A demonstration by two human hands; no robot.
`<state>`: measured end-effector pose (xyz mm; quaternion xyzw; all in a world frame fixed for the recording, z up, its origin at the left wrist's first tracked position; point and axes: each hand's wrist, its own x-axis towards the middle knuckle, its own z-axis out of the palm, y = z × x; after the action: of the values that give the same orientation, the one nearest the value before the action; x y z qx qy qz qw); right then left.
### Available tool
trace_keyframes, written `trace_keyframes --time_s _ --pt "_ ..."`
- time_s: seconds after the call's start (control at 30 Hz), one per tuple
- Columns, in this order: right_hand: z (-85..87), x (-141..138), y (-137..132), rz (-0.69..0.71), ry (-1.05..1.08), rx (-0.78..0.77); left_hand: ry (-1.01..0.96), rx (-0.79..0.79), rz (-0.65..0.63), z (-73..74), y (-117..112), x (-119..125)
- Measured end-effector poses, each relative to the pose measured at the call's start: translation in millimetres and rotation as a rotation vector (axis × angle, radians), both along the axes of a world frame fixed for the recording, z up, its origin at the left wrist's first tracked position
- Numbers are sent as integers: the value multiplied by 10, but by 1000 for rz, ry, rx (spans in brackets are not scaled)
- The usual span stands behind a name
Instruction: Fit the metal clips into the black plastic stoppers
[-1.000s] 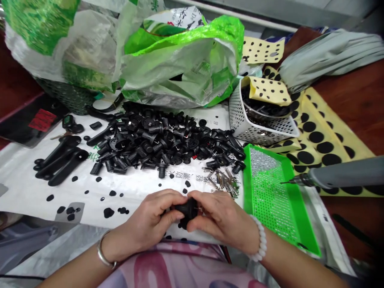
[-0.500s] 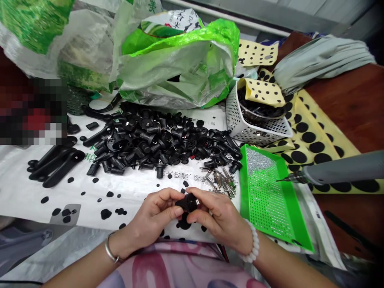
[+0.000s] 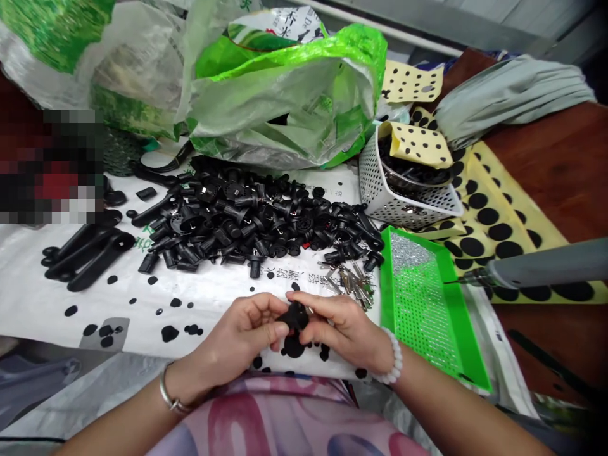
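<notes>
Between my two hands is a small black plastic part (image 3: 296, 315), held just above the near edge of the white sheet (image 3: 213, 316). My left hand (image 3: 254, 326) pinches its left side with thumb and fingers. My right hand (image 3: 337, 326) closes on its right side, the fingertips partly covering it. Beyond my hands lies a heap of similar black plastic parts (image 3: 247, 221). Small metal clips (image 3: 354, 282) are scattered just past my right hand. Several black handle-shaped pieces (image 3: 90, 253) rest at the left.
A green perforated tray (image 3: 422, 316) holds tiny silvery pieces. A grey electric screwdriver (image 3: 536, 266) juts in over it from the right. Behind stand a white basket (image 3: 380, 190) and a green-and-clear plastic bag (image 3: 285, 107). Black round stickers (image 3: 170, 334) dot the sheet.
The black part has turned in my fingers; the shiny metal piece visible on its right side before is now hidden. My right fingers have shifted over it. The view has moved slightly.
</notes>
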<state>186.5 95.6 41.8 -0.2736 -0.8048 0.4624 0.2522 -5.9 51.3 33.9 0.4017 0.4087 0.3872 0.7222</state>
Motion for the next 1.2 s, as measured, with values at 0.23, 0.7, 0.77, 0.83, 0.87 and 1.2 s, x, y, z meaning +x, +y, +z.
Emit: trace_keyframes --time_s 0.23,0.7,0.77,0.83,0.87,1.2 --pt "179 -99 -113 -286 -302 94 178 198 146 -113 2 43" --pt "300 12 -3 -54 -421 559 86 156 55 -38 27 52" --pt "296 -18 -12 -102 -446 498 126 183 59 -50 27 54" --pt "327 -12 -23 -105 -460 497 142 170 61 -48 30 44" --pt "346 3 -30 -84 -462 517 143 157 59 -44 30 37" --pt "128 -120 -173 -280 -178 -126 602 771 202 -171 8 66"
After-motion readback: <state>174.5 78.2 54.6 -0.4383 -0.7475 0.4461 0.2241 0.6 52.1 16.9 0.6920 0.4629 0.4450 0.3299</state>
